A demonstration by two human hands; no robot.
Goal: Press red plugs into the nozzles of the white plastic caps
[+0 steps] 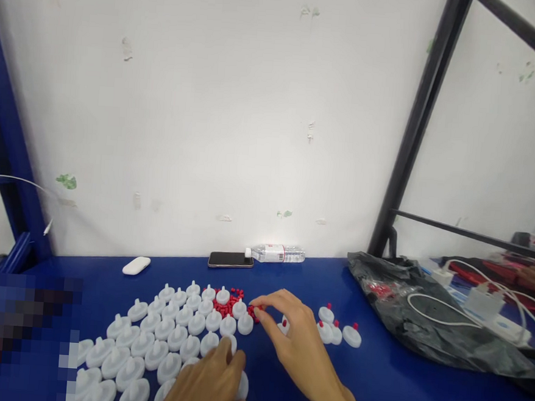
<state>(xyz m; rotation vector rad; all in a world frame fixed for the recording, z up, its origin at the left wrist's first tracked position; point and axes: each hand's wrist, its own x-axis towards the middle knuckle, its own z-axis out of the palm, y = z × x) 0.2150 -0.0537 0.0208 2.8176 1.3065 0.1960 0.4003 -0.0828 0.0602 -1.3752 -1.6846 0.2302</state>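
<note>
My left hand (212,377) reaches in from the bottom with its fingers bent down around a white disc with a nozzle (243,387), part of which shows beside the fingers. My right hand (292,333) has its thumb and index finger in a pinch at the small red caps (224,307); the fingertips partly hide what is between them. Many white discs with upright nozzles (164,329) stand close together left of and around my left hand. Right of my right hand are several white discs wearing red caps on their nozzles (352,335).
A phone (230,259), a clear bottle (279,254) on its side and a white earbud case (136,266) lie along the wall. On the right, a black plastic bag (423,333) carries cables and a power strip (500,320). A dark metal post (414,125) rises there.
</note>
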